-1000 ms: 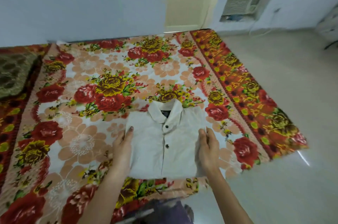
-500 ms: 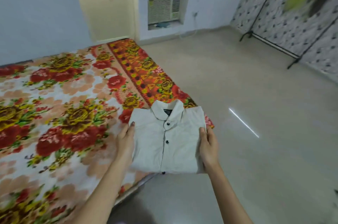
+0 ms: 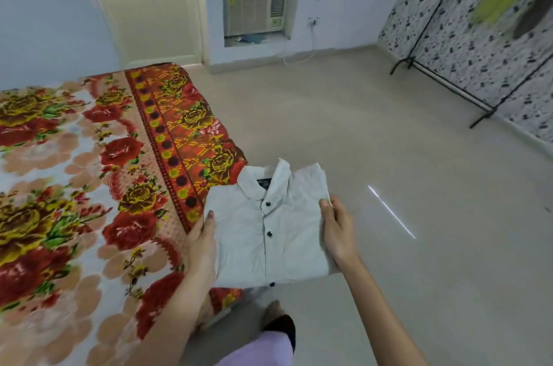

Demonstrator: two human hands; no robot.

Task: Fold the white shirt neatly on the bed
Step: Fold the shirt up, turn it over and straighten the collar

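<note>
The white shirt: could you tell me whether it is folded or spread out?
Folded: the white shirt is a compact rectangle, collar up, no sleeves showing.

window air conditioner [image 3: 254, 8] on far wall, cream door [image 3: 149, 11] left of it, black clothes rack [image 3: 449, 78] to its right, beige floor [image 3: 389, 156] below

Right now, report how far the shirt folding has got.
Done: the white shirt is a compact rectangle, collar up, buttons fastened down the front. In hand: the left hand and right hand grip its two sides, holding it mostly over the floor past the bed edge. Left: setting it down somewhere.
</note>
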